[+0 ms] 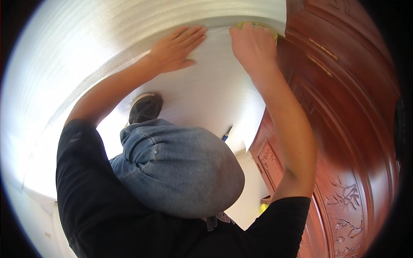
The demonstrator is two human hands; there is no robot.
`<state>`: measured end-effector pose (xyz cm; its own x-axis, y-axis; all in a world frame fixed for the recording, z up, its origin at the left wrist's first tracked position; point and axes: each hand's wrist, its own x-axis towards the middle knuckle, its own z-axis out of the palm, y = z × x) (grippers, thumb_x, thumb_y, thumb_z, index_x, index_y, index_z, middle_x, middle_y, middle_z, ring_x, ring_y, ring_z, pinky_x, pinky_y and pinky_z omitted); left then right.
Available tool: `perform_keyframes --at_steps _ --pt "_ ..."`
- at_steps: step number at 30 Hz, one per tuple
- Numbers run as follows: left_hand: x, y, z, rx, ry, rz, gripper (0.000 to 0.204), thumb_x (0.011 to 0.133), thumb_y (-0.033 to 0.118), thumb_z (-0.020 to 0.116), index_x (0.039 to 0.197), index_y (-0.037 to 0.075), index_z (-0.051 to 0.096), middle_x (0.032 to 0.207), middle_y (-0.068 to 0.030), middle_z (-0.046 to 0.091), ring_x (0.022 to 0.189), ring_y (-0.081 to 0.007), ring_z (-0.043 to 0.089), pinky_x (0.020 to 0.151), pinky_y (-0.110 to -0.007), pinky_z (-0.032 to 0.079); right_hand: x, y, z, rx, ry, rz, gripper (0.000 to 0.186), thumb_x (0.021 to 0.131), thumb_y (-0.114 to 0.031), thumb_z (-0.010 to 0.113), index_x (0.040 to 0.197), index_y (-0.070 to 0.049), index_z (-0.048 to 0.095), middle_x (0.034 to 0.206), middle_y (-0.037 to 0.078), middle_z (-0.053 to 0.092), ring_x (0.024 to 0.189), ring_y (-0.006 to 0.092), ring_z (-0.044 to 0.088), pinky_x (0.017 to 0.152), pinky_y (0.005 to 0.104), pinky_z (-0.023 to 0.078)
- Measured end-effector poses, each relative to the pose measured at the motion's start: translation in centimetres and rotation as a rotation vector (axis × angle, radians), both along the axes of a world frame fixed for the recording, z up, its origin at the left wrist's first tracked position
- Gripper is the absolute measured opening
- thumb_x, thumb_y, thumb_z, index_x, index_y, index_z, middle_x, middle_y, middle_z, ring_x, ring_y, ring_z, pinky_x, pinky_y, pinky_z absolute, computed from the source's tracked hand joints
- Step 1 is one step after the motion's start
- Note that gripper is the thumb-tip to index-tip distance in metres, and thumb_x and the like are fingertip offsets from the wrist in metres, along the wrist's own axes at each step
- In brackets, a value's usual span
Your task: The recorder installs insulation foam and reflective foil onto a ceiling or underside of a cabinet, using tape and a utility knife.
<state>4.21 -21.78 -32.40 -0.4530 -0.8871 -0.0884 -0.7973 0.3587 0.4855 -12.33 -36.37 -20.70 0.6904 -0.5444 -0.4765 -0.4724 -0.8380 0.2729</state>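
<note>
Glossy, carved red-brown woodwork (344, 124) stands at right beside a pale floor (244, 195).

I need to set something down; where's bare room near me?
Bare: pale sheet between left hand, right forearm and knee. Crowded: beside wooden panels, where right hand holds a yellowish item; by the knee, a blue tool.

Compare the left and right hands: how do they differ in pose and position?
The left hand lies flat on the white sheet, fingers extended; the right hand is curled over a yellow-green object. The left hand is farther from the carved reddish wood than the right hand. Both are bare.
</note>
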Motion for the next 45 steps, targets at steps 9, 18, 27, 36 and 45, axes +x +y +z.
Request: perform_keyframes --at_steps 9,18,27,36,45 --pt "-3.7 -5.9 -1.8 -0.058 -0.018 -0.057 0.079 0.091 0.05 0.056 0.15 0.003 0.033 0.161 -0.0079 0.025 0.149 -0.0194 0.02 0.122 -0.038 0.015 0.7 -1.2 -2.5 -0.011 0.008 -0.01 0.013 0.091 -0.022 0.057 0.098 -0.014 0.064 0.076 0.008 0.066 0.076 0.0245 0.068 0.077 0.0405 0.047" --pt "-3.7 -5.1 -2.0 -0.08 -0.054 -0.034 0.076 0.094 0.048 0.052 0.152 0.004 0.03 0.161 -0.0072 0.023 0.149 -0.0193 0.018 0.123 -0.039 0.013 1.7 0.2 7.4 0.241 0.084 -0.347 0.027 0.085 -0.032 0.07 0.098 -0.009 0.063 0.087 0.011 0.069 0.088 0.0302 0.066 0.08 0.0451 0.043" --pt "-4.8 -5.5 -1.1 -0.123 -0.033 0.055 0.068 0.092 0.039 0.057 0.148 0.004 0.038 0.159 -0.0075 0.029 0.148 -0.0196 0.023 0.121 -0.04 0.018 -0.1 2.9 9.0 0.01 -0.183 -0.251 0.014 0.086 -0.02 0.064 0.088 -0.006 0.066 0.089 0.01 0.062 0.088 0.025 0.061 0.087 0.0425 0.037" --pt "-4.7 -6.6 -2.5 -0.204 -0.046 -0.036 0.061 0.092 0.027 0.055 0.145 0.002 0.04 0.157 -0.0078 0.033 0.145 -0.0204 0.028 0.119 -0.041 0.021 0.7 3.4 6.5 -0.192 -0.138 -0.294 0.01 0.085 -0.01 0.058 0.088 -0.006 0.066 0.092 0.01 0.061 0.092 0.024 0.059 0.088 0.0423 0.035" --pt "-4.4 -7.1 -1.8 -0.225 -0.051 -0.029 0.059 0.094 0.028 0.049 0.146 0.004 0.04 0.158 -0.0071 0.03 0.147 -0.0192 0.024 0.12 -0.04 0.02 1.1 1.7 11.7 -0.019 -0.046 -0.449 0.028 0.085 -0.036 0.07 0.077 -0.009 0.068 0.081 0.008 0.067 0.077 0.0247 0.065 0.082 0.0406 0.036"
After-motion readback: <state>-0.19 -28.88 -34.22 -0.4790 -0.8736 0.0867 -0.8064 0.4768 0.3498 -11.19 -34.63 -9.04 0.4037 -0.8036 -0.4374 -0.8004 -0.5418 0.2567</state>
